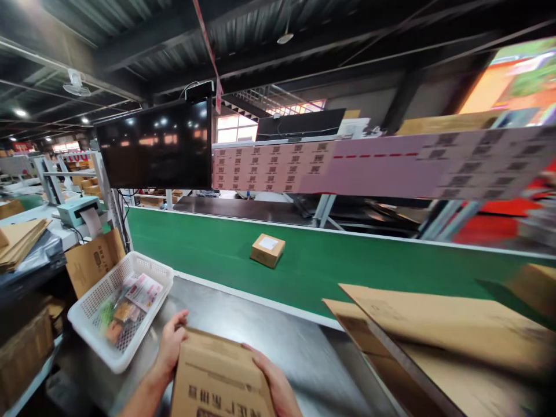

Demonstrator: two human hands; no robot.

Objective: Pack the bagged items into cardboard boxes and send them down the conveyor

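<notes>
Between my two hands is a brown cardboard box (221,370) with dark printed characters, held over the metal worktop (204,304). My left hand (172,341) grips its left edge, thumb near the top corner. Along the right edge, my right hand (273,373) is closed on the same box. Its lower part runs out of the picture. To the left of my left hand stands a white plastic basket (93,289) holding a pink printed card (145,291) and several small packaged items (124,313).
Beyond the worktop runs a green conveyor belt (208,243) carrying a small labelled carton (268,250). Large cardboard pieces (434,313) lie at the right. A label printer (80,211) and a dark monitor (156,145) stand left. A panel of printed codes (269,168) hangs above the belt.
</notes>
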